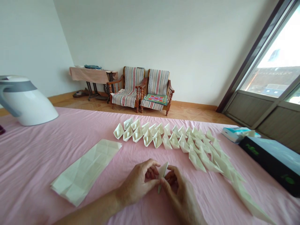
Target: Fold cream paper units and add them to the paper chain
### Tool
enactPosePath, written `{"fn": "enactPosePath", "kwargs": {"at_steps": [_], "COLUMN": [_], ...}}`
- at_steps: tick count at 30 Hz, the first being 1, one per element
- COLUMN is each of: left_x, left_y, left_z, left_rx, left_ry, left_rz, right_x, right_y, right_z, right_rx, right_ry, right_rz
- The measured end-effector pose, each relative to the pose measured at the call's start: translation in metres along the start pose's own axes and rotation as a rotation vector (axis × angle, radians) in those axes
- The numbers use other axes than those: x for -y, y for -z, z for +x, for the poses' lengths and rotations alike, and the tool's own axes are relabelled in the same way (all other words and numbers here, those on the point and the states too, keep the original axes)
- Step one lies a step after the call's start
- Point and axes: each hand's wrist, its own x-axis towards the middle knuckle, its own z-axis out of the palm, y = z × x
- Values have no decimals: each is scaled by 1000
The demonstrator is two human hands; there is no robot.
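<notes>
My left hand point(138, 182) and my right hand point(179, 190) meet low in the middle of the view over the pink tablecloth point(47, 150). Both pinch one small folded piece of white paper point(163, 170), which stands upright between the fingertips. Several finished folded paper boats point(164, 137) lie in rows just beyond my hands, trailing off to the right. A stack of creased white paper sheets point(86, 170) lies flat to the left of my left hand.
A white electric kettle point(25, 101) stands at the table's far left. A black box point(274, 159) and a light blue tissue pack point(236, 133) sit at the right edge. Two striped wooden armchairs point(142, 89) and a side table point(92, 75) stand against the far wall.
</notes>
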Motion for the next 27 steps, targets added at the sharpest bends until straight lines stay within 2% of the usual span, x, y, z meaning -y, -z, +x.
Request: {"fn": "enactPosePath", "kwargs": {"at_steps": [5, 11, 21, 27], "left_x": [4, 3, 5, 1], "left_y": [0, 2, 1, 5], "left_z": [2, 9, 6, 6], "left_rx": [21, 73, 28, 53], "left_ry": [30, 56, 43, 31], "left_rz": [1, -19, -5, 35], "right_x": [8, 9, 9, -1], "right_y": [4, 5, 8, 6], "right_z": [7, 14, 18, 16], "right_rx": [116, 116, 146, 141], "right_ry": [-75, -74, -23, 3], "right_rz": [-9, -57, -62, -102]}}
